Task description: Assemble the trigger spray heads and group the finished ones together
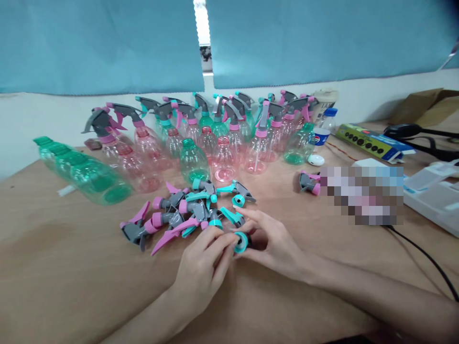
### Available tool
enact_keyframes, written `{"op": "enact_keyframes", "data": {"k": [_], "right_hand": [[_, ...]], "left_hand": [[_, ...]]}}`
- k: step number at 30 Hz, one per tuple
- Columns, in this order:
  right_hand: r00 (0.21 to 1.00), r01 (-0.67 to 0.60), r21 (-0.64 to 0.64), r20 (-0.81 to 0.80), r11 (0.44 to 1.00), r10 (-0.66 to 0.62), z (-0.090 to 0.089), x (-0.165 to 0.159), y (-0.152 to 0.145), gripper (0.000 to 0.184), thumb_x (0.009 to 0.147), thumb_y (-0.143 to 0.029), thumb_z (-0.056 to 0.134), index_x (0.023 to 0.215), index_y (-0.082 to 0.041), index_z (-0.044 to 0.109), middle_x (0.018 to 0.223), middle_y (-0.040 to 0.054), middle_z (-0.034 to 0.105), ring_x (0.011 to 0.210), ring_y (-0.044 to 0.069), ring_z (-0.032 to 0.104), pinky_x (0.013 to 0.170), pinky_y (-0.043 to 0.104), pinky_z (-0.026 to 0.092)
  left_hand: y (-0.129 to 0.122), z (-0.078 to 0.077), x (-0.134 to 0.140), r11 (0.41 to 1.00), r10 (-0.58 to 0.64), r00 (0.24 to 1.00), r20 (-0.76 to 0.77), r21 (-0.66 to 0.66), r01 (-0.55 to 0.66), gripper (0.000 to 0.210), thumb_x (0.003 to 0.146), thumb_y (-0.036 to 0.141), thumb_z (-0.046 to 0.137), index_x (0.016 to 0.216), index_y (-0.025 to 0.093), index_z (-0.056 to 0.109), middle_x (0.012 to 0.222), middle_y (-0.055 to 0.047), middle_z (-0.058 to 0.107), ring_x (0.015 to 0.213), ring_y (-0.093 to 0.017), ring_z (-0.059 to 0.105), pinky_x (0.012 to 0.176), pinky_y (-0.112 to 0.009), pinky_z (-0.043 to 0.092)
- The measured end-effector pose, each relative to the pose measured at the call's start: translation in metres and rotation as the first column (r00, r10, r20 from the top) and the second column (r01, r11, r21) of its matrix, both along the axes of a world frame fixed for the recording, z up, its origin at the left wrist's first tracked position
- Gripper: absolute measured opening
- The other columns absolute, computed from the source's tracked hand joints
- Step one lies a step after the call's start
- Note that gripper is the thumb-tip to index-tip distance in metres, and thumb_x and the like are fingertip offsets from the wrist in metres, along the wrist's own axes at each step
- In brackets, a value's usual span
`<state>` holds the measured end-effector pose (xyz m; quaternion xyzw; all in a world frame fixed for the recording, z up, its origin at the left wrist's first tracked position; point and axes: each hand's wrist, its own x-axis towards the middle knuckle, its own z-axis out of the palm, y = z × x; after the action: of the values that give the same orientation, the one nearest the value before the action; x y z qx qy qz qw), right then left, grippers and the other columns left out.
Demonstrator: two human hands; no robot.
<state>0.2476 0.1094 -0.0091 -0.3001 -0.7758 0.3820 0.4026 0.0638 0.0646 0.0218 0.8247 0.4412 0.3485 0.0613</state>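
Note:
A trigger spray head with a teal collar [241, 242] is between my two hands, its open underside turned up toward me. My right hand [278, 241] grips it from the right, thumb below and fingers above. My left hand [202, 260] is closed in a pinch, fingertips at the collar's opening; what they pinch, if anything, is hidden. Just beyond lies a loose pile of grey spray heads with pink parts [172, 220] and teal parts [202, 191]. One teal spray head [238, 198] lies right above my right fingertips.
Behind the pile stand clear pink bottles [224, 162] and green bottles [193, 162], several topped with spray heads. Green bottles [86, 172] lie in a row at left. On the right are another spray head [308, 183], a yellow-blue box [373, 141], a plastic case [435, 191] and a black cable [426, 251].

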Motion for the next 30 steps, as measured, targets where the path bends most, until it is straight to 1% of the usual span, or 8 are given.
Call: {"op": "enact_keyframes", "data": {"k": [3,6,11,15,18,21,26,30], "right_hand": [[1.0,0.0,-0.026,0.012,1.0,0.0,0.001,0.0,0.0,0.069,0.077,-0.026,0.071,0.137,-0.026,0.038,0.091,0.0031,0.064,0.077,0.016,0.062,0.063,0.028,0.056],[1.0,-0.016,-0.034,-0.022,0.999,0.015,0.004,-0.001,0.001,0.065,0.077,-0.023,0.069,0.135,-0.025,0.04,0.093,0.0038,0.064,0.08,0.017,0.063,0.064,0.028,0.057],[0.995,-0.028,-0.076,-0.102,0.997,0.02,0.008,-0.003,0.0,0.054,0.075,-0.016,0.07,0.124,-0.024,0.049,0.095,0.0037,0.064,0.084,0.017,0.066,0.068,0.029,0.059],[0.983,-0.101,-0.201,-0.17,0.974,0.067,0.01,-0.003,0.001,0.038,0.074,-0.015,0.07,0.109,-0.022,0.058,0.102,0.0047,0.065,0.09,0.018,0.067,0.078,0.033,0.059],[0.97,-0.18,-0.315,-0.217,0.932,0.114,0.012,-0.002,0.004,0.047,0.073,-0.017,0.072,0.116,-0.023,0.055,0.103,0.0048,0.067,0.094,0.02,0.067,0.082,0.036,0.057],[0.939,-0.273,-0.432,-0.312,0.86,0.142,0.016,-0.001,0.008,0.049,0.072,-0.02,0.073,0.118,-0.024,0.054,0.105,0.0051,0.068,0.095,0.02,0.067,0.083,0.037,0.056],[0.914,-0.275,-0.606,-0.406,0.746,0.007,0.023,0.003,0.014,0.025,0.071,-0.028,0.075,0.093,-0.019,0.069,0.101,0.0055,0.07,0.091,0.019,0.067,0.081,0.035,0.055],[0.907,-0.288,-0.672,-0.42,0.682,-0.031,0.026,0.007,0.016,0.016,0.075,-0.031,0.072,0.082,-0.017,0.073,0.086,0.0048,0.071,0.079,0.014,0.066,0.07,0.024,0.053]], "left_hand": [[0.0,0.003,0.001,0.991,-0.097,0.994,0.059,-0.084,0.102,0.017,0.091,0.011,0.046,0.097,0.018,0.061,0.083,-0.003,0.057,0.072,-0.012,0.057,0.063,-0.02,0.047],[0.001,0.004,0.001,0.982,-0.121,0.991,0.063,-0.135,0.129,0.017,0.09,0.01,0.046,0.093,0.02,0.06,0.083,-0.002,0.054,0.07,-0.011,0.056,0.063,-0.021,0.047],[0.0,-0.004,0.003,0.98,0.062,0.995,0.076,-0.195,-0.046,0.018,0.083,0.02,0.059,0.1,0.022,0.053,0.093,-0.002,0.053,0.074,-0.014,0.055,0.061,-0.025,0.047],[0.0,-0.008,0.007,0.945,0.103,0.987,0.122,-0.323,-0.059,0.024,0.083,0.027,0.063,0.101,0.024,0.048,0.091,0.001,0.054,0.064,-0.012,0.054,0.057,-0.024,0.047],[0.002,-0.006,0.006,0.94,0.124,0.985,0.121,-0.331,-0.078,0.021,0.086,0.034,0.06,0.102,0.024,0.049,0.092,0.0,0.056,0.07,-0.014,0.056,0.061,-0.026,0.048],[0.005,-0.005,0.003,0.959,0.144,0.985,0.1,-0.258,-0.114,0.02,0.087,0.034,0.059,0.102,0.024,0.051,0.098,-0.001,0.057,0.081,-0.017,0.057,0.064,-0.027,0.048],[0.008,-0.007,0.0,0.963,0.154,0.975,0.159,-0.246,-0.112,0.017,0.084,0.029,0.064,0.095,0.023,0.052,0.09,0.001,0.061,0.075,-0.015,0.061,0.062,-0.026,0.05],[0.009,-0.005,-0.005,0.965,0.201,0.939,0.278,-0.221,-0.141,0.021,0.082,0.03,0.065,0.097,0.023,0.052,0.086,0.001,0.062,0.067,-0.014,0.062,0.057,-0.025,0.052]]}}
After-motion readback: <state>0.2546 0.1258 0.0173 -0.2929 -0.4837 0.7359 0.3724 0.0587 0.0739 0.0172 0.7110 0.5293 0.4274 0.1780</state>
